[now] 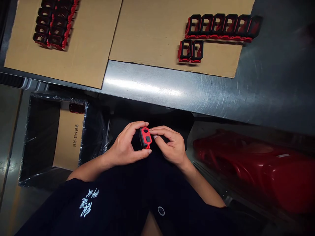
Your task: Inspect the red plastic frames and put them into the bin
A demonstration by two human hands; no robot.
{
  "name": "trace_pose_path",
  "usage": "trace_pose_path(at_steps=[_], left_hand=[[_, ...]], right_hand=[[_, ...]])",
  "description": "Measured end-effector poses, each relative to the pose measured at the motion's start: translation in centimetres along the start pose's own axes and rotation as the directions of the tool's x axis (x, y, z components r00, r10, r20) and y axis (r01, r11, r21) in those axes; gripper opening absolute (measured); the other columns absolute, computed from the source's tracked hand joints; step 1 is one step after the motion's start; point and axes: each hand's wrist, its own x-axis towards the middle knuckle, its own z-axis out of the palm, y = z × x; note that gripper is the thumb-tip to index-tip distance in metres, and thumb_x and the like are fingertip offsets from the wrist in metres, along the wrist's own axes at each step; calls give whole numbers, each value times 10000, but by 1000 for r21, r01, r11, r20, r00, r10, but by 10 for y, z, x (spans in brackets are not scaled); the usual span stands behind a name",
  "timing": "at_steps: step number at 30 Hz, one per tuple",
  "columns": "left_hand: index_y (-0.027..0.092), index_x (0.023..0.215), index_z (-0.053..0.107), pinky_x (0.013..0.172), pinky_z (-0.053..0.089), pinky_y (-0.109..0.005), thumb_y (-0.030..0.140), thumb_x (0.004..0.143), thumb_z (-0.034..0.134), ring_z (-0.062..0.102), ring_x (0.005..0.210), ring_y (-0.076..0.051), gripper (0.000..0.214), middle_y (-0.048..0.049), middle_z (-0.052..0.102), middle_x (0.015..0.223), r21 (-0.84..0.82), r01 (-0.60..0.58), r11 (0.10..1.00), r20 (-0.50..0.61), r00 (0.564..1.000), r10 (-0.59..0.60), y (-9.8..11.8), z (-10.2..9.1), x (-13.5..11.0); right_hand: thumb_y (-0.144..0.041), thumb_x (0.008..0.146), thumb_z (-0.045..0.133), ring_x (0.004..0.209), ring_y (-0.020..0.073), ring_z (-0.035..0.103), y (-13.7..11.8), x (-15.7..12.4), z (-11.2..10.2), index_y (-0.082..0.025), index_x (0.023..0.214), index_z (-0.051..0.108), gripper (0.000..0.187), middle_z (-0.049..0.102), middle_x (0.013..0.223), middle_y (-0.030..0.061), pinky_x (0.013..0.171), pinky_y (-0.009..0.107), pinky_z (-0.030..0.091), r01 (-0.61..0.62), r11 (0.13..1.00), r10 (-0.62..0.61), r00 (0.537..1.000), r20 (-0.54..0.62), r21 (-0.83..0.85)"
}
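Note:
Between my hands is a small red-and-black moulded part (145, 137), its red face turned up with a dark square inset. My left hand (125, 146) pinches it from the left, with the thumb along its lower edge and the fingertips at its top. My right hand (169, 146) grips it from the right, with the index finger lying across its upper edge. The fingers hide parts of its sides.
Black-and-red frames (219, 28) stand in rows on cardboard sheets (152, 36) atop a steel table (157, 88), with more at top left (52, 26). Below the table edge are a plastic-lined cardboard box (67, 141) and a glossy red plastic container (253, 167).

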Motion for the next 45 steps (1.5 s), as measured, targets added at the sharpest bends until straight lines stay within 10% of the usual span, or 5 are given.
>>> trace_pose_path(at_steps=[16,31,45], left_hand=[[297,1547,350,1150,442,-549,150,757,802,543,1353,-329,922,-138,561,1468,29,-196,980,36,980,195,-14,1,-2],[372,1590,112,1155,388,-607,73,778,765,529,1389,-341,1084,-141,533,1512,80,-357,931,-26,933,360,-37,10,-7],[241,1615,-128,985,560,-439,73,823,713,565,1317,-248,1168,-199,503,1530,462,-543,701,-9,788,616,-41,11,-6]], right_hand=[[-381,893,736,858,219,775,-13,-5,-5,-243,973,765,162,799,963,48,812,354,629,-292,904,264,956,130,313],[-298,854,781,811,171,734,-16,-1,0,-234,1114,732,273,783,977,46,753,298,616,-263,901,198,957,213,345],[-268,788,816,825,176,751,-11,-4,8,-229,1112,736,336,765,1018,40,773,316,642,-280,923,241,955,171,263]])
